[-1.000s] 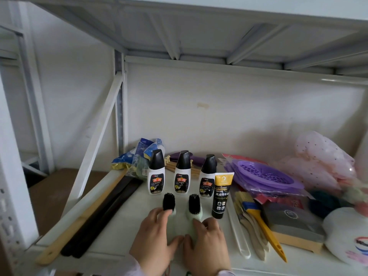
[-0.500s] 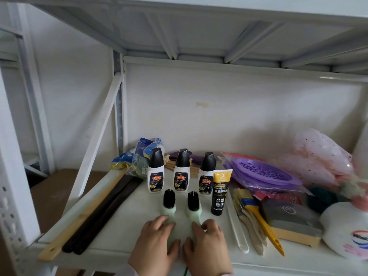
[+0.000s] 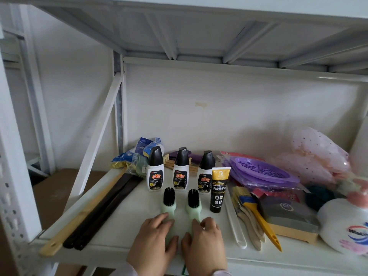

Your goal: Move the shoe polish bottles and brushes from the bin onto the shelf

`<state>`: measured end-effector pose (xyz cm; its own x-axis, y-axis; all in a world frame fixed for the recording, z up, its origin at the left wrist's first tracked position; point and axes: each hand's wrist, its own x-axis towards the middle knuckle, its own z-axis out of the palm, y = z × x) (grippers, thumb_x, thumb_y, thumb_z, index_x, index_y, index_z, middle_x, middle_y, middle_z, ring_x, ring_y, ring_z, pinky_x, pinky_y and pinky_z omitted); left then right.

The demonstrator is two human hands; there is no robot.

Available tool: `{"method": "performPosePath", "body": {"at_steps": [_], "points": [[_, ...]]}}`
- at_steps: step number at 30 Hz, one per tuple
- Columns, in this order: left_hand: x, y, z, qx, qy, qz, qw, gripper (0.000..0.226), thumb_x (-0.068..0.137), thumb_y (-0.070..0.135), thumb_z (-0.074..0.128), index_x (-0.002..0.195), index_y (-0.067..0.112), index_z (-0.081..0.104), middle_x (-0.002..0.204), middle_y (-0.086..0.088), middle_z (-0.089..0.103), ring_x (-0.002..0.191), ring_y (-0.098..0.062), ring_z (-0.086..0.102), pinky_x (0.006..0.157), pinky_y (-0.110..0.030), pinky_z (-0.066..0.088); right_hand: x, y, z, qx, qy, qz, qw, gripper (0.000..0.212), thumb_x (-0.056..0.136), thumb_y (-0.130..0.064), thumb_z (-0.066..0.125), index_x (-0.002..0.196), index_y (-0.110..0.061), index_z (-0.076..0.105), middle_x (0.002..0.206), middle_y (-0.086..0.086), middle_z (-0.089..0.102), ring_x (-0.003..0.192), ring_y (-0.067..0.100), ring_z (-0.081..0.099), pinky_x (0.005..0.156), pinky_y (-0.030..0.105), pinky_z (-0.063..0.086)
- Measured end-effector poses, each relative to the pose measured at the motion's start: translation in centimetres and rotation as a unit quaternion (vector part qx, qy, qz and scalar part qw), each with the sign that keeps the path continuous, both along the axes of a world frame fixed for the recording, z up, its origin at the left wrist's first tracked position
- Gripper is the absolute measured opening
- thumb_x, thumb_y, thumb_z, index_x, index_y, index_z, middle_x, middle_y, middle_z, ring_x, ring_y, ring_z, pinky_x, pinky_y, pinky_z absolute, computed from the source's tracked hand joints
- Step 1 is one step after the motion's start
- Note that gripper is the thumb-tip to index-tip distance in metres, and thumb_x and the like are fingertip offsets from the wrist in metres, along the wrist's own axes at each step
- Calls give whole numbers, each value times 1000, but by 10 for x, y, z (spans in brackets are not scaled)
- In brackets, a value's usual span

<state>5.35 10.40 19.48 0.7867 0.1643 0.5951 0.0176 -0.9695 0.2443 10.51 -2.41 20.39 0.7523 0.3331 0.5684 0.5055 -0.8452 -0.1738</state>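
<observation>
- Your view takes in a white metal shelf (image 3: 123, 226) set against a pale wall, with the ribbed underside of the next tier overhead and a diagonal brace at the left post.
- Three white shoe polish bottles (image 3: 180, 170) with black caps stand upright in a row at mid-shelf; a black-and-yellow tube (image 3: 218, 189) stands on its cap just beside the rightmost one.
- Two mint-handled brushes (image 3: 169, 200) lie side by side in front of the row, black bristles pointing toward the bottles.
- Long shoehorns (image 3: 103, 208), one wooden and two dark, lie along the left edge; a purple tray (image 3: 260, 172) in clear wrap, a yellow-handled brush (image 3: 258, 218) and a white pump bottle (image 3: 344, 224) crowd the right.
- Your left hand (image 3: 153, 244) rests palm-down on the left brush handle, fingers loosely curved over it.
- Your right hand (image 3: 205, 244) covers the right handle the same way, thumbs nearly meeting between the two.
</observation>
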Motion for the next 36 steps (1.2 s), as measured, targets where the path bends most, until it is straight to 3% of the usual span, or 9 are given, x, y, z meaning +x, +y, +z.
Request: {"method": "performPosePath", "body": {"at_steps": [4,8,19,29,36], "points": [[-2,-1,4,-9,24,-12,1000,43,62,49,43,80,27,76,92,9,75,80,-4,55,66,-17,53,-1,1,0,-4,-3,-3,1000,26,34,-42,63,48,-20,62,52,2,55,39,17,55,38,16,43],[-6,-3,6,-18,57,-10,998,43,63,49,43,82,28,76,93,10,75,72,-8,71,62,-17,56,-2,-1,0,-1,-7,-3,1000,23,36,-42,62,47,-21,60,53,1,54,39,17,55,38,16,44],[-7,1,13,-11,79,25,997,44,62,44,42,79,23,76,90,4,77,67,-14,72,58,-20,57,0,1,-1,-3,6,-13,1000,35,27,-40,80,46,-21,58,54,-1,55,41,16,56,39,18,47],[-12,4,18,-19,97,30,995,44,61,43,42,79,22,76,89,4,77,63,-14,71,56,-19,57,-1,-3,-4,14,3,4,1000,29,34,-38,77,52,-22,60,58,-4,56,46,15,58,43,18,49],[-16,4,22,-32,96,49,994,42,66,44,44,87,23,73,94,1,74,74,-20,72,63,-28,59,-8,-7,8,65,14,10,998,38,46,-44,65,74,-19,66,62,-1,59,50,20,62,48,24,54]]}}
